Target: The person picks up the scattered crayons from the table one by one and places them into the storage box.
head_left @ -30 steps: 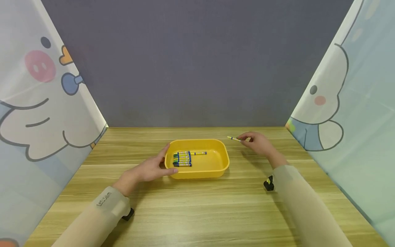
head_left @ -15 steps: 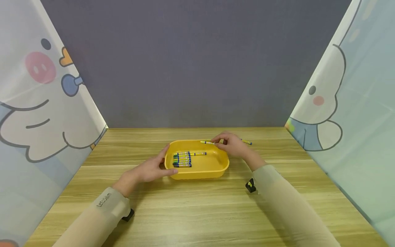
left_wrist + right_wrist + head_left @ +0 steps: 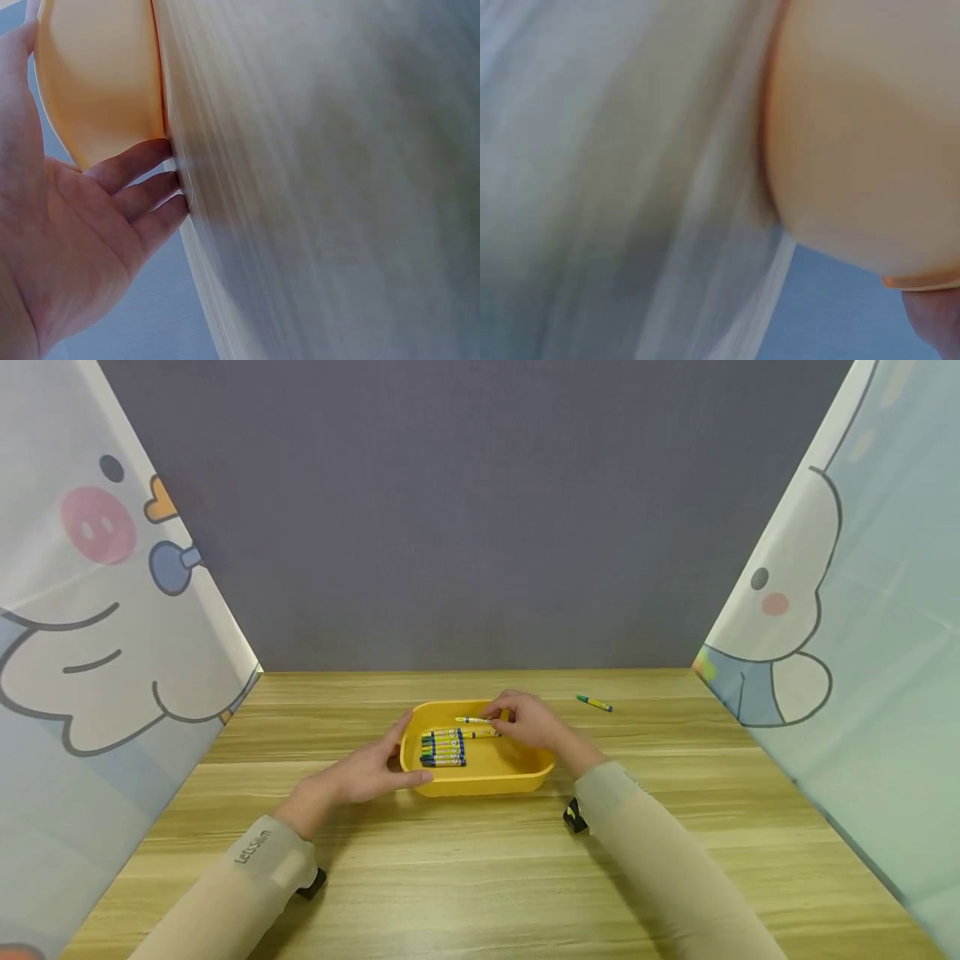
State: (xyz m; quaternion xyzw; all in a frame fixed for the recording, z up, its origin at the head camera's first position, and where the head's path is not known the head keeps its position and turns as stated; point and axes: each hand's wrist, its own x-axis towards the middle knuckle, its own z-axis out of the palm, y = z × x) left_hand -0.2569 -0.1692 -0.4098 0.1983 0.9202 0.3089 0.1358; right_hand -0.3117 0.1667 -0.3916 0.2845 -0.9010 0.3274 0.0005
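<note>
A yellow plastic tray point(image 3: 483, 787) sits mid-table. My left hand point(image 3: 363, 771) holds its left end, thumb on the front rim and fingers along the outer wall, as the left wrist view also shows. Inside the tray, several green-toned crayons point(image 3: 444, 749) lie stacked side by side at the left. A yellow crayon point(image 3: 480, 735) extends rightward from the back of that row. Over the tray's back part, my right hand point(image 3: 531, 723) pinches another yellow crayon point(image 3: 469, 720) by its right end, tip pointing left. The right wrist view shows mostly the tray's outer wall point(image 3: 862, 150).
A green crayon point(image 3: 595, 703) lies on the wooden table point(image 3: 480, 877), right of the tray near the back. A dark grey panel point(image 3: 480, 518) rises behind the table. Cartoon-printed cloths hang at both sides.
My right hand has carried the yellow crayon leftward from the table to over the tray. The green crayon on the table has come into sight. My left hand stays on the tray.
</note>
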